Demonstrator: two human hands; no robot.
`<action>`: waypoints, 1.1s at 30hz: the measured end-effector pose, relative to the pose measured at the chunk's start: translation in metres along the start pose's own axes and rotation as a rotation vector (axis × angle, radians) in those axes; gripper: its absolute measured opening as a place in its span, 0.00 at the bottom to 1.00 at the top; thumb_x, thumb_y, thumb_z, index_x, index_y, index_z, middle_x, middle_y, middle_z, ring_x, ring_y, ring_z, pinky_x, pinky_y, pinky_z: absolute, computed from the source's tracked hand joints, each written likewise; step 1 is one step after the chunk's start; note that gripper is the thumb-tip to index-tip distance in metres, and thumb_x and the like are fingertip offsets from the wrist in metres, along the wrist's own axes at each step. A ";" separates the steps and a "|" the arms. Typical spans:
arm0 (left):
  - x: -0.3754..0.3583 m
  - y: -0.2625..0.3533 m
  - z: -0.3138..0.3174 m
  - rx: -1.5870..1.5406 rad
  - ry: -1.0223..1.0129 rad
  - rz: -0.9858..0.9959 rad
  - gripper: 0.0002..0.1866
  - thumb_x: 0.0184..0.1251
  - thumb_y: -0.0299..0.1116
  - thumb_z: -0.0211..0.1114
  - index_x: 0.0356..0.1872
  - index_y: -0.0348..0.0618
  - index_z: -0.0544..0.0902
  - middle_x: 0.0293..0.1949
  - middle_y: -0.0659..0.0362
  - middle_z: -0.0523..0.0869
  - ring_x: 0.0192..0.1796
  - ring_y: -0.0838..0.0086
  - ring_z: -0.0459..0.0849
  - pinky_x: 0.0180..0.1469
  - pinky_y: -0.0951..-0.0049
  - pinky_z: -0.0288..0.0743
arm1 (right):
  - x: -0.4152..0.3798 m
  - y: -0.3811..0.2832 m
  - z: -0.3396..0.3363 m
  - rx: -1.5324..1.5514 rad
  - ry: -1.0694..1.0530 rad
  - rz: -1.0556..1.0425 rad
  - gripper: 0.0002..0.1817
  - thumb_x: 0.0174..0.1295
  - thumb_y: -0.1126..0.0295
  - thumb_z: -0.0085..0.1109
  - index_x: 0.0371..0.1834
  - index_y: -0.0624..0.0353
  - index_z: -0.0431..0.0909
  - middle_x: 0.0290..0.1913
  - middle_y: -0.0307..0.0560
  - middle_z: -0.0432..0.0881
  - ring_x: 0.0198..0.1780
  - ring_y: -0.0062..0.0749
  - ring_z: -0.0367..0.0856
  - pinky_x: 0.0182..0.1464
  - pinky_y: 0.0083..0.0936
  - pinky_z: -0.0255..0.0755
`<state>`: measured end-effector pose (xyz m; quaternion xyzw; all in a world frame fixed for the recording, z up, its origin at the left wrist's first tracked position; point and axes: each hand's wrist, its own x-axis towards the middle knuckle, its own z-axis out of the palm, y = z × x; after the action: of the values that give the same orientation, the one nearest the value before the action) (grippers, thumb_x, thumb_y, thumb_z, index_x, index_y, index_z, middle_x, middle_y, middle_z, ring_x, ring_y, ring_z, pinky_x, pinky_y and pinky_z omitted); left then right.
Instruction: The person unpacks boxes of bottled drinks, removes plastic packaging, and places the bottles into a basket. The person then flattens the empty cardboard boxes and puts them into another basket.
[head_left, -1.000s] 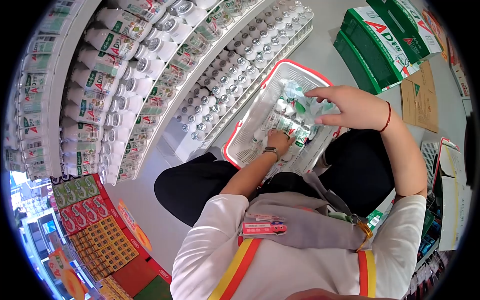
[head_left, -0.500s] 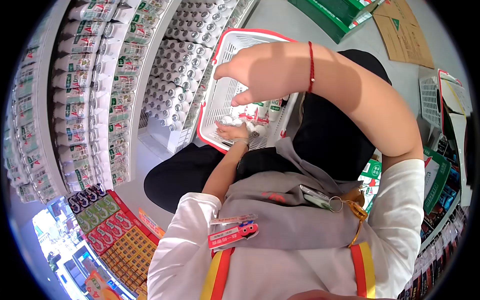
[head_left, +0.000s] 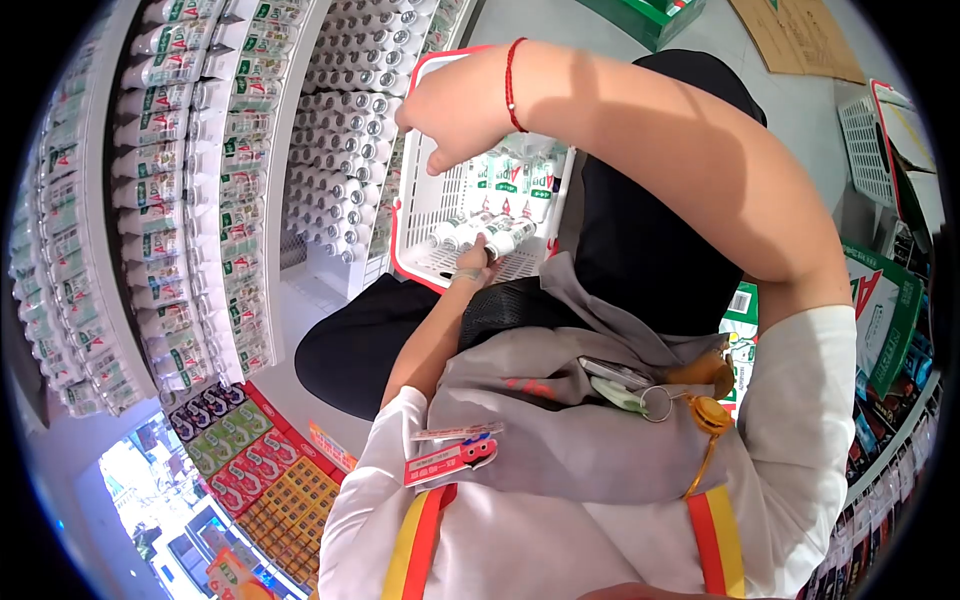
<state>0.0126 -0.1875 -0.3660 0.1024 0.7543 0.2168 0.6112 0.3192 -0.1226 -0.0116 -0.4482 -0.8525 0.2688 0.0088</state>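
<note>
A white basket with a red rim (head_left: 398,225) stands in front of my knees, holding several white bottles (head_left: 512,185) with green and red print. My left hand (head_left: 475,261) is at the near side of the basket, its fingers closed on the end of a white bottle (head_left: 507,238) lying beside others. Above the far left part of the basket is my right hand (head_left: 455,115), near the shelf of bottles. Its thumb and forefinger are apart with nothing visible between them; the other fingers are hidden.
Shelves of stacked white bottles (head_left: 345,150) rise left of the basket. Further left are more bottle rows (head_left: 160,155). Boxed goods (head_left: 265,460) stand at lower left. A green box (head_left: 655,18), cardboard (head_left: 795,40) and another basket (head_left: 868,150) are at right.
My right hand has moved left toward the shelf. My left hand has closed on a bottle and shifted slightly. The bottles in the basket now lie in a neater row, more of them visible.
</note>
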 end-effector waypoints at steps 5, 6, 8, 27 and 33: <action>-0.077 0.059 -0.034 -0.125 -0.309 -0.069 0.20 0.69 0.39 0.60 0.58 0.42 0.72 0.54 0.54 0.78 0.55 0.63 0.80 0.55 0.64 0.81 | -0.007 0.001 -0.011 0.073 0.193 -0.014 0.30 0.58 0.54 0.61 0.62 0.59 0.71 0.43 0.55 0.82 0.46 0.45 0.82 0.51 0.35 0.75; -0.102 0.073 -0.042 -0.131 -0.356 -0.047 0.22 0.69 0.40 0.60 0.60 0.44 0.70 0.57 0.55 0.77 0.56 0.65 0.80 0.57 0.67 0.79 | -0.006 0.005 -0.014 0.071 0.188 -0.027 0.30 0.58 0.54 0.61 0.62 0.59 0.71 0.43 0.55 0.82 0.46 0.45 0.82 0.51 0.35 0.75; -0.156 0.107 -0.061 -0.050 -0.322 0.075 0.19 0.69 0.38 0.60 0.57 0.43 0.74 0.55 0.55 0.78 0.56 0.66 0.80 0.56 0.68 0.80 | 0.002 0.019 -0.017 0.148 0.230 -0.167 0.33 0.54 0.53 0.60 0.57 0.68 0.72 0.50 0.65 0.80 0.53 0.52 0.79 0.57 0.37 0.71; -0.360 0.104 -0.352 0.192 0.553 1.295 0.21 0.76 0.35 0.50 0.65 0.38 0.62 0.58 0.50 0.73 0.61 0.67 0.73 0.63 0.68 0.66 | 0.021 0.006 0.010 0.232 -0.111 0.065 0.29 0.58 0.64 0.62 0.63 0.61 0.69 0.42 0.55 0.80 0.41 0.38 0.79 0.47 0.30 0.74; -0.243 0.080 -0.402 0.718 0.737 1.070 0.18 0.68 0.34 0.60 0.56 0.42 0.70 0.45 0.48 0.83 0.46 0.57 0.84 0.48 0.64 0.76 | 0.040 0.035 0.040 0.203 -0.224 0.166 0.29 0.57 0.61 0.65 0.60 0.63 0.71 0.40 0.55 0.81 0.40 0.39 0.81 0.45 0.30 0.74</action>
<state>-0.3278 -0.3002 -0.0529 0.5701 0.7819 0.2455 0.0581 0.3114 -0.0935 -0.0712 -0.4810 -0.7768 0.4016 -0.0633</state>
